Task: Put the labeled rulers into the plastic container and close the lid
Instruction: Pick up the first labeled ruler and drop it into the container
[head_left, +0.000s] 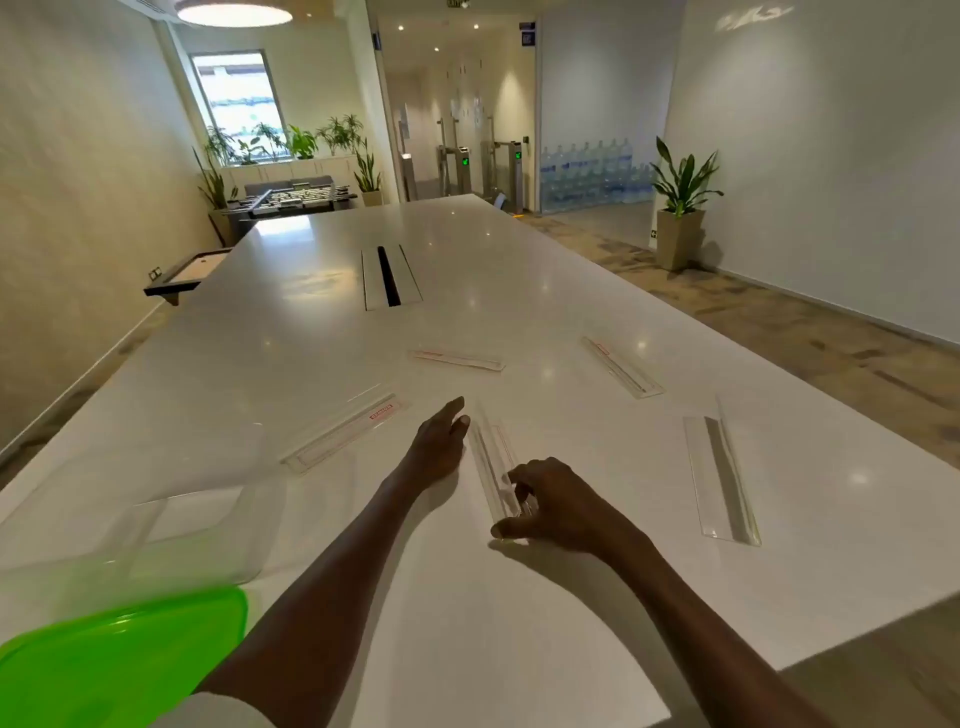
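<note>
Right hand (558, 506) pinching near end of clear ruler (493, 470); left hand (439, 444) relaxed, fingertips at its far end.

Ruler lies mid-table, long axis running away from me, leaning slightly left. I judge the task barely begun: plastic container (156, 525) at my left looks empty, green lid (119, 660) off beside it, four more rulers scattered on white table (311, 353).
</note>
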